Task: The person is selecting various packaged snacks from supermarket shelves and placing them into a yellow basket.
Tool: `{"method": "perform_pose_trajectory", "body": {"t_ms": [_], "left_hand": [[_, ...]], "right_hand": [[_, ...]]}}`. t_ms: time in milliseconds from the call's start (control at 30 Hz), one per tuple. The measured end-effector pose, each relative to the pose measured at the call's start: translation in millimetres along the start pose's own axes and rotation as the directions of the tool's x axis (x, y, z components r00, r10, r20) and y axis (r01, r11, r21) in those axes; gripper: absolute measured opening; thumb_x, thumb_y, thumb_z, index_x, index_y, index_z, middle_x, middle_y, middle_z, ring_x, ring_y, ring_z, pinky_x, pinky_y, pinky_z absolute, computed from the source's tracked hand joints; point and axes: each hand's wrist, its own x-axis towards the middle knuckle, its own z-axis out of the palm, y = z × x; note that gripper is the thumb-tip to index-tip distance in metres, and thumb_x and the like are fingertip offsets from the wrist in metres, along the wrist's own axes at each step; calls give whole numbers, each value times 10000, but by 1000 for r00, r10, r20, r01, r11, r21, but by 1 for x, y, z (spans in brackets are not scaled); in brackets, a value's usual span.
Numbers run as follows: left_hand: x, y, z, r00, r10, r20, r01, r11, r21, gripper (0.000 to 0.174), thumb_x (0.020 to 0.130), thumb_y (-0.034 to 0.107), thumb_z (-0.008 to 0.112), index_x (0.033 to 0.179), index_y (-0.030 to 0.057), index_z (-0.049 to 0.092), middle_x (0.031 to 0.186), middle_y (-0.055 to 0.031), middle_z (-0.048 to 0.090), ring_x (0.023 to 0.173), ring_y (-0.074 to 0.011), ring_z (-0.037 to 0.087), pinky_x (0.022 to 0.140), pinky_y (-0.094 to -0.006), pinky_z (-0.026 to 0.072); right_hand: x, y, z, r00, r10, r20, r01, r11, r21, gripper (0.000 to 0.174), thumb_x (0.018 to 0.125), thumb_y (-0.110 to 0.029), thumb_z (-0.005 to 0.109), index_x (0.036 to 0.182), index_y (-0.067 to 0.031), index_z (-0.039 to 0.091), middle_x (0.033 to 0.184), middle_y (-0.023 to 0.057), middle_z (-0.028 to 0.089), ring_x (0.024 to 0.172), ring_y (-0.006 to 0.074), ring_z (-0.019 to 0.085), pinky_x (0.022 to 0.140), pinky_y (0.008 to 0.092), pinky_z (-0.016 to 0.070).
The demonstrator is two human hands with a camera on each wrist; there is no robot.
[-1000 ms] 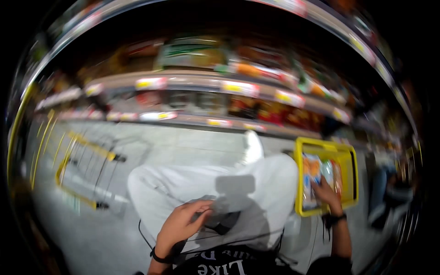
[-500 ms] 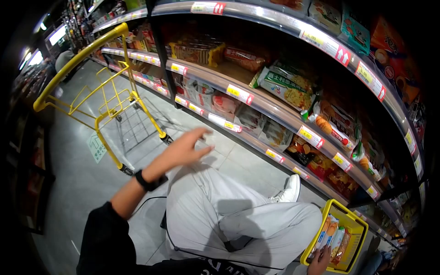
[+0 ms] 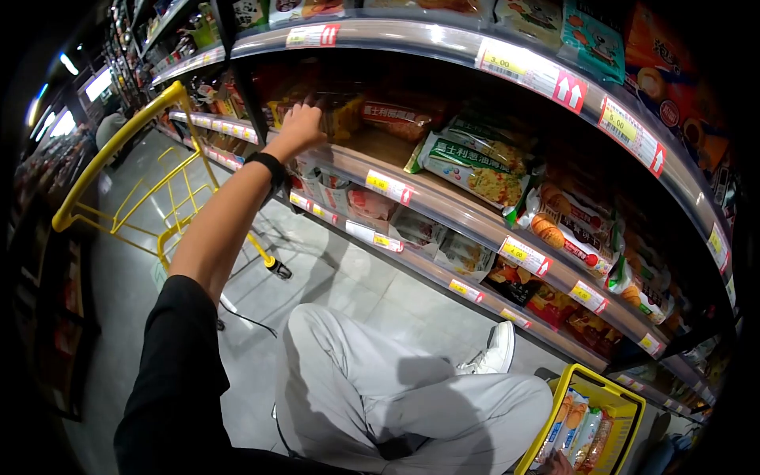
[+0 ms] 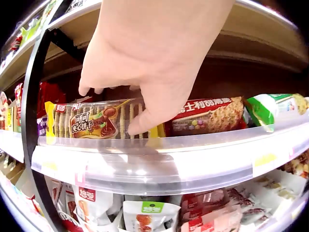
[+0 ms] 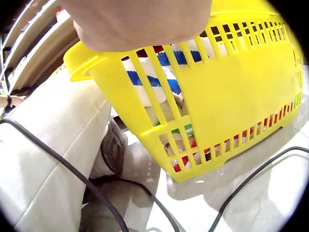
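Observation:
My left hand reaches over the middle shelf at a yellow-edged pack of cocoa sandwich biscuits. In the left wrist view the thumb overlaps the pack's front, and the other fingertips show above its top edge. A red biscuit pack lies just right of it. My right hand is low in the yellow basket, beside several biscuit packs, mostly cut off by the frame. The right wrist view has only the heel of the hand over the basket's rim; its fingers are hidden.
A yellow trolley stands at the left. A clear price rail fronts the shelf, with more snack packs below. My bent legs lie between shelf and basket. Black cables run near the basket.
My left hand has gone from above my knee up and forward to the biscuit packs on the shelf. My right hand stays at the basket, and the head view has turned left.

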Motion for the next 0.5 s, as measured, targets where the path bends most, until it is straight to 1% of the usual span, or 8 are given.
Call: {"method": "perform_pose_trajectory", "body": {"t_ms": [67, 100, 233, 267, 333, 367, 433, 500], "left_hand": [[6, -2, 3, 984, 137, -117, -133, 990, 43, 948, 735, 361, 798, 1539, 162, 336, 1586, -203, 285, 1423, -439, 310, 1127, -539, 346], [13, -2, 1, 986, 161, -45, -159, 987, 33, 1026, 731, 425, 821, 1569, 230, 263, 1626, -159, 223, 1475, -420, 224, 1155, -561, 298], [26, 1, -5, 961, 276, -3, -276, 961, 20, 985, 728, 413, 835, 1548, 271, 308, 1609, -149, 255, 1445, -405, 293, 1157, -524, 328], [24, 3, -2, 960, 281, 5, -281, 959, 23, 985, 728, 413, 835, 1548, 271, 308, 1609, -149, 255, 1445, -405, 293, 1157, -524, 328], [21, 0, 3, 955, 271, -119, -272, 962, 4, 976, 718, 356, 844, 1539, 240, 330, 1594, -158, 279, 1424, -395, 339, 1139, -494, 373], [21, 0, 5, 954, 276, -114, -277, 961, 8, 976, 718, 356, 844, 1539, 240, 330, 1594, -158, 279, 1424, -395, 339, 1139, -494, 373], [15, 7, -3, 965, 233, -121, -236, 972, -10, 986, 660, 138, 811, 1529, 172, 346, 1526, -225, 359, 1386, -437, 356, 1142, -439, 359], [24, 2, -1, 972, 224, -67, -227, 973, -33, 977, 664, 139, 807, 1528, 181, 352, 1519, -226, 371, 1385, -437, 355, 1134, -441, 369]], "right_hand": [[-1, 5, 2, 999, -46, -22, 46, 999, -13, 367, 957, -176, 429, 942, 53, 715, 1023, 200, 709, 962, 371, 639, 905, 479, 493], [-1, 5, 1, 1000, -29, -7, 29, 999, -20, 367, 958, -174, 423, 923, 49, 712, 1007, 198, 709, 960, 370, 642, 899, 476, 494], [-4, 11, 6, 999, -35, -3, 35, 998, 46, 361, 968, -183, 429, 850, 28, 697, 906, 182, 709, 905, 371, 659, 863, 477, 506], [-6, 17, 6, 998, -67, -13, 68, 994, 84, 359, 971, -189, 437, 833, 22, 692, 888, 179, 710, 881, 372, 663, 854, 480, 509], [-1, 11, 6, 995, -96, 3, 95, 991, 93, 363, 978, -203, 445, 813, 12, 686, 885, 185, 716, 845, 368, 665, 838, 482, 514], [1, 6, 6, 998, -65, -14, 66, 995, 80, 366, 976, -203, 444, 811, 11, 691, 897, 191, 718, 848, 366, 664, 834, 477, 514], [8, -5, 4, 999, -37, -31, 38, 998, 47, 379, 973, -211, 448, 813, 15, 707, 913, 199, 721, 839, 359, 660, 821, 460, 516], [7, -4, 4, 999, -38, -31, 39, 998, 53, 381, 970, -213, 450, 818, 20, 711, 917, 198, 722, 835, 358, 659, 820, 457, 516]]}}
